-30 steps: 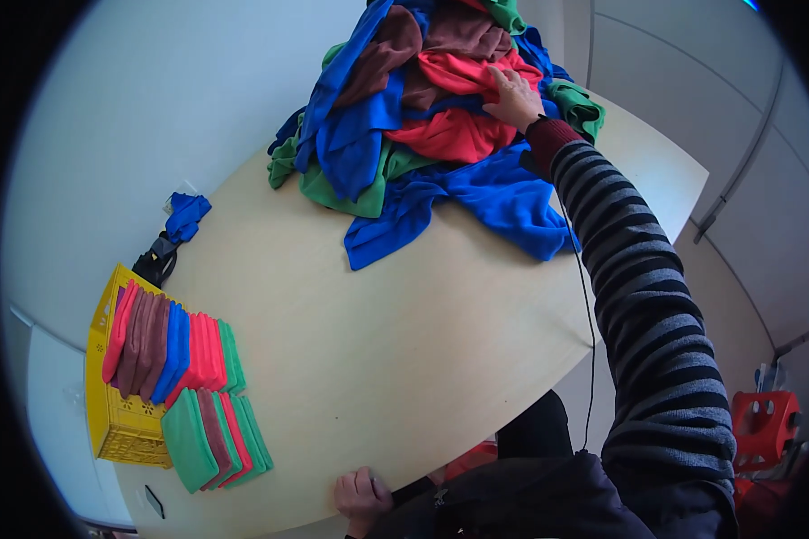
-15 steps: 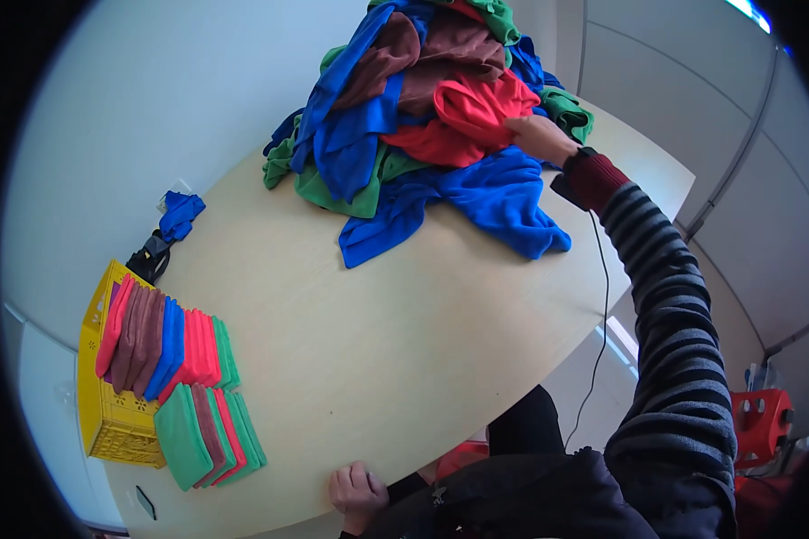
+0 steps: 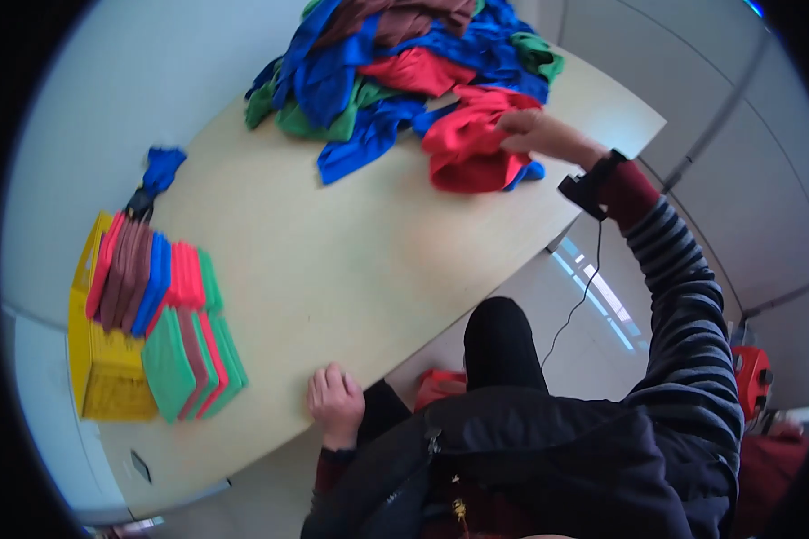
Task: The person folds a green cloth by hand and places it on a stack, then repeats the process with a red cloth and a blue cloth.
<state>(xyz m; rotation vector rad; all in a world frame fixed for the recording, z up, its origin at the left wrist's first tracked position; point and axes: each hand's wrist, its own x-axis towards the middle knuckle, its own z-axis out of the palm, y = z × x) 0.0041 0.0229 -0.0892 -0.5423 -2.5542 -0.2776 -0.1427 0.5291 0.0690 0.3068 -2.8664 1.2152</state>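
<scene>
My right hand (image 3: 537, 135) is stretched far out and grips a red cloth (image 3: 466, 145), which hangs off the near edge of a big heap of blue, green, red and brown cloths (image 3: 395, 63) at the far end of the beige table (image 3: 351, 269). My left hand (image 3: 336, 404) rests closed on the table's near edge and holds nothing. Folded cloths in red, brown, blue and green (image 3: 153, 283) stand in rows at the left, with a green and red stack (image 3: 193, 359) in front of them.
A yellow crate (image 3: 94, 359) sits under the folded rows at the table's left end. A blue cloth with a black clip (image 3: 157, 175) lies behind it. A red object (image 3: 751, 377) stands on the floor at the right, beyond my striped sleeve.
My right hand has pulled the red cloth out of the heap toward me and to the right. The left hand has stayed on the table edge.
</scene>
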